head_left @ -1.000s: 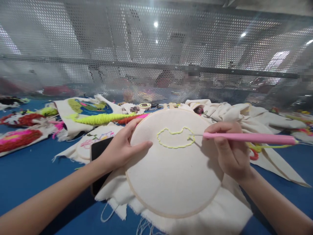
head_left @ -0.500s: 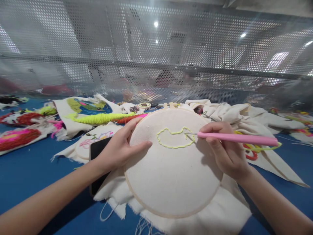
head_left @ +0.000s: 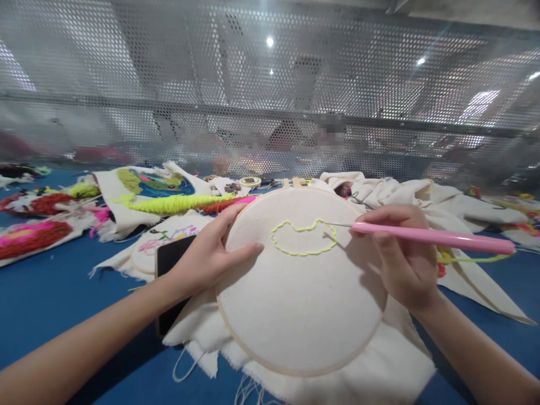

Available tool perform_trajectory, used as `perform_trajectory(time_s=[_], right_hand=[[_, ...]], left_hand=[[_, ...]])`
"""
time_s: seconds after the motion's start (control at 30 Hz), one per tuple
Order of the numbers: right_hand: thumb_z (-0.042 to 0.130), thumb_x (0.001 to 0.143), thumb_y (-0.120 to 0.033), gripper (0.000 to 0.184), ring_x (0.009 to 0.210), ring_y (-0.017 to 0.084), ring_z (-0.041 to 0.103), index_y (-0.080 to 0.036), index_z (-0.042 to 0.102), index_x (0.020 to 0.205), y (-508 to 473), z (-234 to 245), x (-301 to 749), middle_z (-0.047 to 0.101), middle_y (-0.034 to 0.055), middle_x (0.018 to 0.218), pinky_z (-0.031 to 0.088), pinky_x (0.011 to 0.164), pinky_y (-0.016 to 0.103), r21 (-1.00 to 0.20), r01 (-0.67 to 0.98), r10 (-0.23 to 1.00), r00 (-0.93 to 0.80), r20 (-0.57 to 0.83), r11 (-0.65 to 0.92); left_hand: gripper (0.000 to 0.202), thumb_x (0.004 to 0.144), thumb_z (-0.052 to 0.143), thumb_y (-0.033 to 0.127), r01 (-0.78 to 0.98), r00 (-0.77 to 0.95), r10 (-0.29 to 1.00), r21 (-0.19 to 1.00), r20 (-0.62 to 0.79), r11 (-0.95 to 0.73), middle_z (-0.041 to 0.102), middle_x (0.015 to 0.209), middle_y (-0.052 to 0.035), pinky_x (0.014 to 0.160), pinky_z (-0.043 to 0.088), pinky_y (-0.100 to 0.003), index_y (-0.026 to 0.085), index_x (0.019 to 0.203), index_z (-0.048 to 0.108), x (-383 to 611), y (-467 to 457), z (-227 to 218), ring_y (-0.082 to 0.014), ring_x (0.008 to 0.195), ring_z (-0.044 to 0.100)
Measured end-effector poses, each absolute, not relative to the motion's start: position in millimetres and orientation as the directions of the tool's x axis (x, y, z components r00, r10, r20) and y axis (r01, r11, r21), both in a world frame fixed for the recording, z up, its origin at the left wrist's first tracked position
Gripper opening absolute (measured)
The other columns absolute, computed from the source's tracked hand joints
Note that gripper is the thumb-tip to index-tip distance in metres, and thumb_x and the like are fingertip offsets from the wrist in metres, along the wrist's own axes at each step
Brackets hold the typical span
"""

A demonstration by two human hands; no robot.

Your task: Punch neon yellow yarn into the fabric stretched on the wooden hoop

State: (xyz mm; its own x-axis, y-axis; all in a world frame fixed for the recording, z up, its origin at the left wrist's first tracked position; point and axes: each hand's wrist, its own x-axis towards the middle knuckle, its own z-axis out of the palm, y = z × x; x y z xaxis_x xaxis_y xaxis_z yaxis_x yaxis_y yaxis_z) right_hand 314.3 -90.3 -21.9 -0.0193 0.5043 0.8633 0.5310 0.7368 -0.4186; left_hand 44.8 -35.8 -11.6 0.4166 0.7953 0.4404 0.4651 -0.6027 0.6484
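Note:
White cloth is stretched in a round embroidery hoop in front of me. A yellow-green yarn outline, curved like a bean, is stitched on its upper part. My left hand grips the hoop's left rim, thumb on the cloth and fingers behind, partly hidden. In my right hand is a pink punch needle, held like a pen. Its metal shaft points left, with the tip near the outline's upper right end. Yellow-green yarn trails from the handle's back end.
A dark phone lies partly under the cloth at left. Yellow yarn and embroidered cloths lie on the blue table. Crumpled white cloth is at back right. A perforated metal panel stands behind.
My right hand has drawn the punch needle back to the right, and its shaft shows longer above the cloth. My left hand and the hoop have hardly moved.

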Motion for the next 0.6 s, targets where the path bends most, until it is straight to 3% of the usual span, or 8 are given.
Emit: perform_trajectory(time_s=[0.33,0.5,0.6], right_hand=[[0.054,0.088,-0.028,0.020,0.088,0.019,0.063,-0.028,0.062,0.105,-86,-14,316,0.063,0.0051,0.097,0.054,0.077,0.036,-0.655,0.329,0.693,0.005,0.721,0.680],[0.059,0.085,-0.030,0.014,0.087,0.018,0.063,-0.027,0.065,0.097,-77,0,315,0.065,0.0039,0.094,0.054,0.072,0.032,-0.650,0.370,0.718,-0.069,0.693,0.663],[0.055,0.087,-0.035,0.015,0.075,0.015,0.061,-0.023,0.065,0.087,-71,16,305,0.062,0.0030,0.080,0.052,0.064,0.029,-0.633,0.383,0.714,-0.110,0.692,0.672]], left_hand=[[0.057,0.075,0.063,0.038,0.439,0.425,0.807,0.687,0.409,-0.579,0.051,0.132,-0.0058,0.098,0.043,-0.041,0.025,0.128,0.046,46,-37,-12,-0.0272,0.117,0.050],[0.056,0.076,0.062,0.038,0.424,0.424,0.812,0.705,0.402,-0.569,0.055,0.127,-0.0064,0.091,0.048,-0.040,0.025,0.128,0.045,45,-36,-14,-0.0256,0.108,0.056],[0.058,0.076,0.063,0.040,0.402,0.434,0.797,0.702,0.419,-0.588,0.054,0.129,-0.0058,0.092,0.047,-0.038,0.025,0.129,0.045,44,-37,-13,-0.0252,0.111,0.054]])
